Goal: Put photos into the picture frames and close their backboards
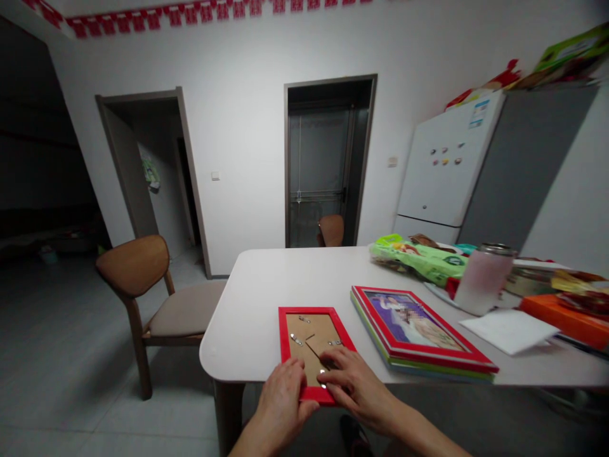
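Note:
A red picture frame [284, 336] lies face down at the table's near edge, its brown backing board [311, 327] facing up. Small metal clips [295, 339] are spread around the backing, and a thin slit and flap show in its middle. My left hand [283, 397] grips the frame's lower left corner, thumb along the bottom rim. At the lower right, my right hand [356, 381] bends over the backing, its fingertips closed at a shiny metal clip [323, 378] near the bottom rim. The fingers partly cover that clip and the frame's right side.
Right of the frame lies a stack of picture frames [419, 324], a photo on top. Beyond are a pink jar [485, 279], a green bag [419, 257], white paper [511, 330] and an orange box [552, 317]. A chair [137, 266] stands left of the white table [247, 298].

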A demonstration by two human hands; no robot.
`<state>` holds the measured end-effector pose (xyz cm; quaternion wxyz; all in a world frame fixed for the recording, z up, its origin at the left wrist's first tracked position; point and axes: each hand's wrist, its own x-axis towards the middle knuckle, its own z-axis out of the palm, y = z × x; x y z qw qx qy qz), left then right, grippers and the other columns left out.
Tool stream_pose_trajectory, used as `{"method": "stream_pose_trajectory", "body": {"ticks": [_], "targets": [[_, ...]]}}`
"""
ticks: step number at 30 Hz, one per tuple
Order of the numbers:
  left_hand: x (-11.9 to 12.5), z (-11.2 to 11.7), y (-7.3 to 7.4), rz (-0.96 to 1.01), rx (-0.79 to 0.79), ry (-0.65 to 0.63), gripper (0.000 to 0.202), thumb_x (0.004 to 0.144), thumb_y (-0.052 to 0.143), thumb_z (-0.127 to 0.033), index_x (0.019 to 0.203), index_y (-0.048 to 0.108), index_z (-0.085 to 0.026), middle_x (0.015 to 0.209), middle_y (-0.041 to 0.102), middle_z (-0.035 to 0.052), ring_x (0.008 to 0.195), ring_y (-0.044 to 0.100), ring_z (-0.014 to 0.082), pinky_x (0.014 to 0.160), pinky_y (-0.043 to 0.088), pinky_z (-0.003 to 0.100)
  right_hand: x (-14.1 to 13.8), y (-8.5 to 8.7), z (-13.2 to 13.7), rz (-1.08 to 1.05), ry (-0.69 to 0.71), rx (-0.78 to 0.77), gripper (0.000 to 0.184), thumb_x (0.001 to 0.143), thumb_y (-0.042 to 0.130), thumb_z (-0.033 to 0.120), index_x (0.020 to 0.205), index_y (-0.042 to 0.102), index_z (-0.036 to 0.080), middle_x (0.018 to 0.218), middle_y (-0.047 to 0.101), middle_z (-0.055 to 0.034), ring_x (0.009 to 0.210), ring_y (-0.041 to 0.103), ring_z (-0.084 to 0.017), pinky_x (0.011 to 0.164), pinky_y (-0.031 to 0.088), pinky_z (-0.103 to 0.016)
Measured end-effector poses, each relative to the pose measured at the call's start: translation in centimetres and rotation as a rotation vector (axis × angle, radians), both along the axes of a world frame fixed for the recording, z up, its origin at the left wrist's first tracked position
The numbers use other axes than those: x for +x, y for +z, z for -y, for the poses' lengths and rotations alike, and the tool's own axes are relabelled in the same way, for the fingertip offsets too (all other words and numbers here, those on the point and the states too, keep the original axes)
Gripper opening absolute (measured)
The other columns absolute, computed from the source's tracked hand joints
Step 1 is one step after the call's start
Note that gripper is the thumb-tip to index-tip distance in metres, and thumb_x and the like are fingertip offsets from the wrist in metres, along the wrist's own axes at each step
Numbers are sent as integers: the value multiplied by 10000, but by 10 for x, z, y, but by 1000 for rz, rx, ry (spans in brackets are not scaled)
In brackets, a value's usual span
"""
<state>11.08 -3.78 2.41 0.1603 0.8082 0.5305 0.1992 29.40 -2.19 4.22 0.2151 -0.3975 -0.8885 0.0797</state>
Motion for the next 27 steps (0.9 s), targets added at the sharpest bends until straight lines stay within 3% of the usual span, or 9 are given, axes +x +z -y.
{"method": "stream_pose_trajectory", "body": {"ticks": [3,9,13,20,27], "targets": [[-1,-2,0,2,-7,-3,568,660,611,-290,1169,425,-119,1228,445,121,1140,378,237,972,291,362,1,2,-1,-9,26,-25,256,778,401,288,862,642,275,979,535,-55,918,451,-189,788,362,-354],[-2,-3,-2,-13,18,-23,554,660,621,-311,1151,442,-125,1219,456,114,1130,390,224,968,297,333,-5,-11,-24,-21,-91,-128,168,683,518,264,748,673,280,906,541,-28,854,475,-173,762,372,-321],[-5,-3,-1,-12,13,-17,556,659,621,-312,1154,441,-135,1222,454,111,1131,391,221,967,299,333,-10,-14,-28,-39,-85,-133,174,663,528,230,740,672,289,893,535,-17,858,476,-163,771,363,-314],[-13,-5,-2,34,31,-49,547,665,612,-342,1151,444,-156,1208,469,100,1126,397,217,957,314,329,-7,3,-4,46,38,-42,275,739,406,205,865,634,293,963,512,-36,909,436,-182,786,344,-349],[-16,-4,1,48,42,-80,533,681,602,-367,1142,452,-144,1185,490,100,1120,404,213,956,316,315,-8,15,8,138,89,10,196,727,434,235,844,591,248,972,488,-40,903,404,-189,790,331,-347]]}}
